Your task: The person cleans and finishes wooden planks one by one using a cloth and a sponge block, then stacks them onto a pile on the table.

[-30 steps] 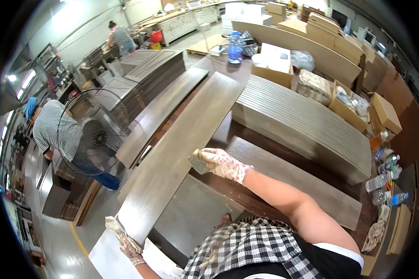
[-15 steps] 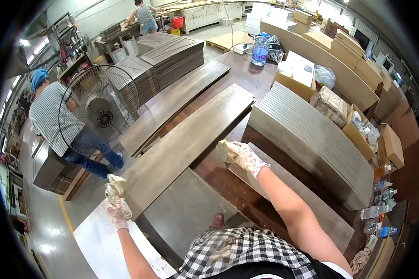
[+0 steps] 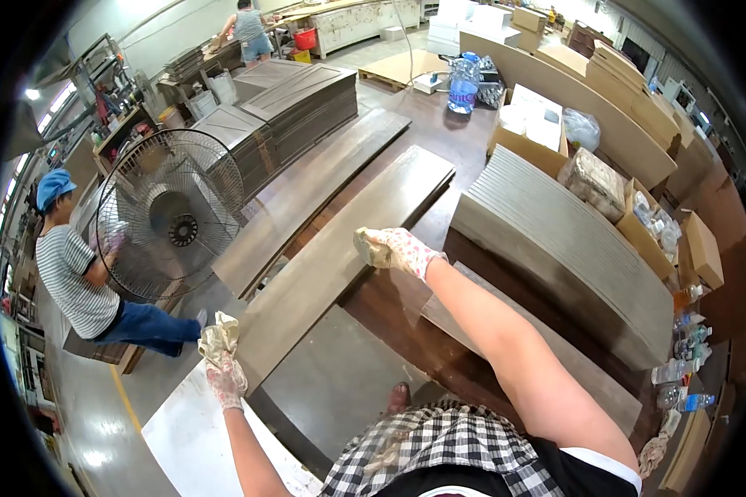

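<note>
Item: long grey-brown wooden board (image 3: 331, 263), slantwise at the dark-brown counter (image 3: 394, 319); underside hidden. 
Left hand (image 3: 225, 377), red-and-white patterned glove: closed on a crumpled off-white cloth (image 3: 219, 333) at the board's near end; contact unclear. 
Right hand (image 3: 404, 251), matching glove: gripping a dull yellowish wad (image 3: 372, 248) over the board's right edge; material hard to make out, underside hidden. 
Black wire-caged floor fan (image 3: 170, 214): base out of sight.
</note>
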